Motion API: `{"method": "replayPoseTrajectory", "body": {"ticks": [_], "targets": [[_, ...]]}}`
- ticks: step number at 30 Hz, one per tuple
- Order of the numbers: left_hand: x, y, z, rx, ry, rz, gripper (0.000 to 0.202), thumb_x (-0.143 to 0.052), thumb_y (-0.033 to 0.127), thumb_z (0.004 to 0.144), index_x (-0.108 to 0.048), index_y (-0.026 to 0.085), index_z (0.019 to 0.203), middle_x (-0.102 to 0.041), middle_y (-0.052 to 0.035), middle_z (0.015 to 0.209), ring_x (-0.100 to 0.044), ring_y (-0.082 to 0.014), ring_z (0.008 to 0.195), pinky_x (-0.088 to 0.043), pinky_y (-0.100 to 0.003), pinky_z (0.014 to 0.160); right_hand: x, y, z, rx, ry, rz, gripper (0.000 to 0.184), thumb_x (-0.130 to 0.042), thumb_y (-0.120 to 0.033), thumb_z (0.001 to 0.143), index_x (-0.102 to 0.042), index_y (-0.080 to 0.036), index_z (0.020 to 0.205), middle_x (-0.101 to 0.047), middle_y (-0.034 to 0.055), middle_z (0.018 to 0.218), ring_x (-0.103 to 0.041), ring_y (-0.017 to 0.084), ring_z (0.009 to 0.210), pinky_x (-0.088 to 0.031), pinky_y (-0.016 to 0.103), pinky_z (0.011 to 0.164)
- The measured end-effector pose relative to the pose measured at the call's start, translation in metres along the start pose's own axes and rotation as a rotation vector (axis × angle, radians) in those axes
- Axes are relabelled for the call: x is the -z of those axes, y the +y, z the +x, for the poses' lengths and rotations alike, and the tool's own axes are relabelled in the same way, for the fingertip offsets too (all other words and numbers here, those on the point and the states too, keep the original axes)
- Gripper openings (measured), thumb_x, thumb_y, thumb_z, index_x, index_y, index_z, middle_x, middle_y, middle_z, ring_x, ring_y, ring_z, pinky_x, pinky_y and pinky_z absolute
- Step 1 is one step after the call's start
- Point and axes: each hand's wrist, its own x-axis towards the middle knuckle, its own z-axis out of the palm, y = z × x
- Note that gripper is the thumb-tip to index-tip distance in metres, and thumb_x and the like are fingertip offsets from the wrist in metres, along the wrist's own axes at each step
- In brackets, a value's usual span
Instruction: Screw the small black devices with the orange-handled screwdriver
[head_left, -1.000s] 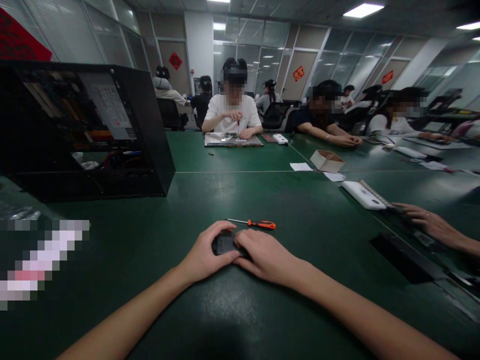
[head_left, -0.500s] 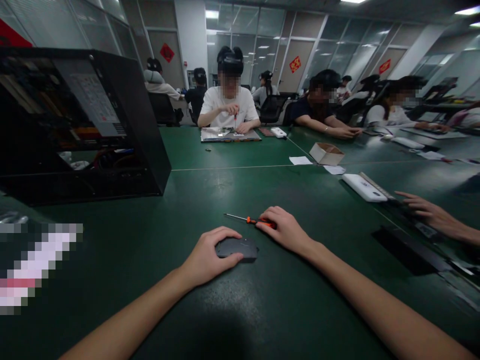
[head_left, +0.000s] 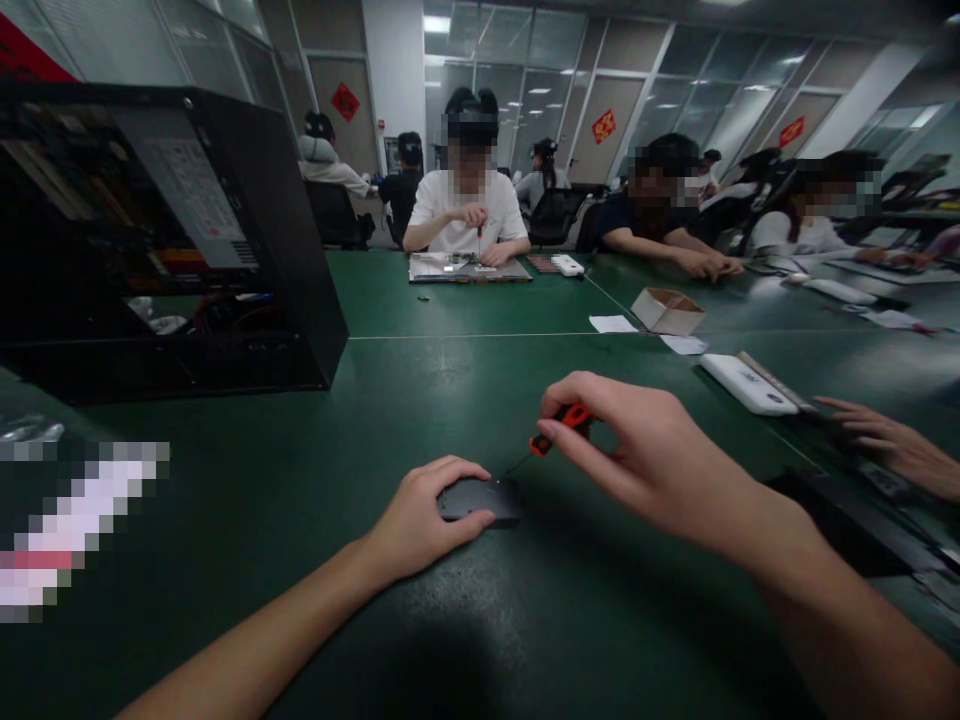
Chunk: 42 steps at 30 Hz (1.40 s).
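Note:
A dark grey, flat box-shaped device (head_left: 480,502) lies on the green table, its exact kind unclear. My left hand (head_left: 431,510) grips it from the left, with the thumb on the near side and the fingers on the far side. In my right hand (head_left: 626,440) is a screwdriver (head_left: 541,443) with an orange and black handle, pinched between thumb and fingers. Its thin shaft slants down to the left, and the tip is close to the far right corner of the device. Whether the tip touches it I cannot tell.
An open black computer case (head_left: 300,270) stands at the left. At the right are a white device (head_left: 750,385), a co-worker's hand (head_left: 892,440) and a black flat part (head_left: 840,520). A small cardboard box (head_left: 667,312) and papers (head_left: 613,324) lie farther back. Across the table sits a person (head_left: 469,205).
My right hand has lifted the screwdriver off the table and turned its tip down toward the device. The left hand keeps its hold. The view has shifted slightly.

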Motion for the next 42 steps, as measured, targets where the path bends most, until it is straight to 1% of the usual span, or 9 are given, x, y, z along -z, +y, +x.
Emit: {"method": "replayPoseTrajectory", "body": {"ticks": [5, 11, 20, 24, 30, 33, 36, 39, 42], "targets": [[0.000, 0.000, 0.000, -0.006, -0.002, -0.011, 0.032, -0.076, 0.028, 0.083, -0.069, 0.022, 0.113, -0.073, -0.0045, 0.113, -0.068, -0.0229, 0.103, -0.050, -0.034, 0.094, -0.012, 0.006, -0.002, 0.025, 0.004, 0.018, 0.002, -0.055, -0.017, 0.097, -0.055, -0.020, 0.096, -0.065, 0.0008, 0.085, -0.061, 0.012, 0.072, -0.046, 0.022, 0.066], [0.003, -0.002, -0.002, -0.006, -0.039, -0.013, 0.035, -0.076, 0.029, 0.084, -0.067, 0.023, 0.117, -0.072, -0.0044, 0.115, -0.067, -0.0230, 0.105, -0.049, -0.034, 0.096, -0.015, 0.011, 0.000, 0.024, 0.032, 0.032, 0.001, -0.056, -0.019, 0.096, -0.056, -0.020, 0.096, -0.066, 0.0009, 0.085, -0.062, 0.012, 0.072, -0.046, 0.023, 0.066], [0.004, -0.006, -0.002, -0.005, -0.057, 0.012, 0.038, -0.077, 0.029, 0.083, -0.066, 0.024, 0.119, -0.070, -0.0034, 0.116, -0.066, -0.0229, 0.107, -0.046, -0.035, 0.096, -0.029, 0.044, 0.006, -0.182, 0.157, 0.035, 0.018, -0.066, -0.037, 0.092, -0.060, -0.020, 0.091, -0.064, -0.0015, 0.070, -0.055, 0.012, 0.056, -0.041, 0.023, 0.052], [0.005, -0.005, -0.002, -0.005, -0.069, 0.011, 0.040, -0.078, 0.029, 0.082, -0.066, 0.024, 0.120, -0.070, -0.0041, 0.117, -0.066, -0.0237, 0.107, -0.047, -0.035, 0.096, -0.032, 0.045, 0.006, -0.196, 0.196, -0.066, 0.021, -0.066, -0.040, 0.091, -0.060, -0.020, 0.089, -0.065, -0.0007, 0.068, -0.056, 0.013, 0.054, -0.040, 0.024, 0.052], [0.005, -0.004, -0.002, 0.006, -0.068, -0.014, 0.039, -0.080, 0.029, 0.082, -0.067, 0.024, 0.119, -0.070, -0.0037, 0.118, -0.066, -0.0236, 0.109, -0.046, -0.035, 0.098, -0.038, 0.045, 0.004, -0.235, 0.305, -0.341, 0.025, -0.068, -0.043, 0.088, -0.062, -0.020, 0.081, -0.065, 0.0005, 0.062, -0.059, 0.015, 0.052, -0.037, 0.026, 0.052], [0.005, -0.004, -0.002, 0.020, -0.072, -0.028, 0.039, -0.079, 0.030, 0.082, -0.067, 0.024, 0.118, -0.071, -0.0042, 0.118, -0.066, -0.0243, 0.109, -0.047, -0.036, 0.098, -0.040, 0.045, 0.004, -0.182, 0.338, -0.428, 0.029, -0.065, -0.046, 0.091, -0.063, -0.018, 0.081, -0.064, 0.0006, 0.060, -0.058, 0.016, 0.050, -0.035, 0.026, 0.050], [0.005, -0.004, -0.001, 0.023, -0.071, -0.027, 0.039, -0.079, 0.032, 0.082, -0.067, 0.024, 0.119, -0.070, -0.0051, 0.118, -0.066, -0.0255, 0.110, -0.048, -0.037, 0.098, -0.041, 0.039, 0.003, -0.054, 0.365, -0.438, 0.029, -0.062, -0.044, 0.094, -0.062, -0.018, 0.082, -0.063, 0.0000, 0.060, -0.057, 0.014, 0.049, -0.035, 0.025, 0.049], [0.005, -0.003, -0.002, 0.028, -0.072, -0.015, 0.042, -0.079, 0.036, 0.083, -0.066, 0.024, 0.122, -0.070, -0.0058, 0.119, -0.066, -0.0259, 0.109, -0.048, -0.037, 0.098, -0.042, 0.029, 0.003, 0.079, 0.378, -0.376, 0.020, -0.062, -0.036, 0.095, -0.062, -0.017, 0.087, -0.066, 0.0003, 0.067, -0.060, 0.013, 0.053, -0.039, 0.024, 0.052], [0.004, -0.001, -0.002, 0.016, -0.065, -0.009, 0.038, -0.075, 0.035, 0.086, -0.067, 0.024, 0.122, -0.071, -0.0062, 0.119, -0.066, -0.0255, 0.109, -0.048, -0.037, 0.099, -0.045, 0.021, 0.004, 0.130, 0.369, -0.293, 0.011, -0.060, -0.029, 0.096, -0.061, -0.018, 0.094, -0.069, 0.0015, 0.075, -0.064, 0.013, 0.061, -0.044, 0.024, 0.057]]}}
